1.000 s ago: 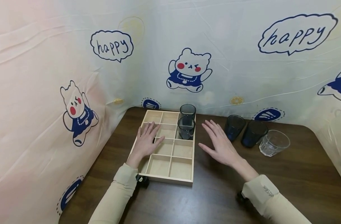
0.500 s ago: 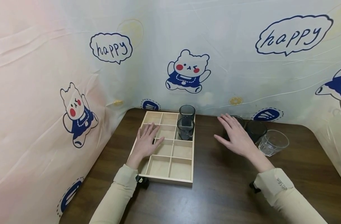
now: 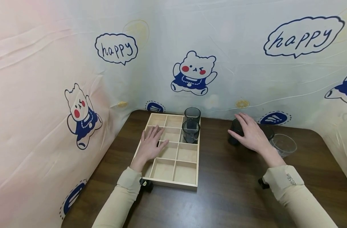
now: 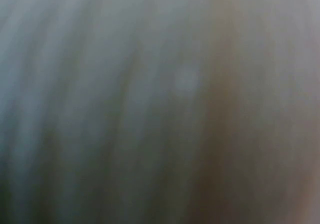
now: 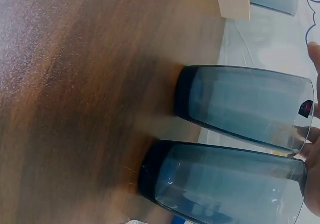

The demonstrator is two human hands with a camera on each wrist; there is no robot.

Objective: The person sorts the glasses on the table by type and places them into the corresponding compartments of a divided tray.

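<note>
My left hand (image 3: 149, 147) rests on the left side of a wooden compartment tray (image 3: 186, 153), fingers spread. Two dark grey drinking glasses (image 3: 191, 133) stand in the tray's far right compartments, one behind the other. My right hand (image 3: 253, 134) is over two more dark glasses, the left one (image 3: 235, 130) partly covered by it. In the right wrist view, both tinted glasses (image 5: 245, 104) stand upright on the table, and my fingers (image 5: 314, 154) are right at their rims, thumb apart from them. The left wrist view is a blur.
A clear faceted glass (image 3: 284, 145) stands right of the dark ones, partly behind my right hand. The brown table (image 3: 224, 190) runs back to a cartoon-printed cloth (image 3: 233, 69), which also closes the left and right sides.
My right hand has moved right and slightly back, from between the tray and the dark glasses to over them. The left hand has stayed on the tray.
</note>
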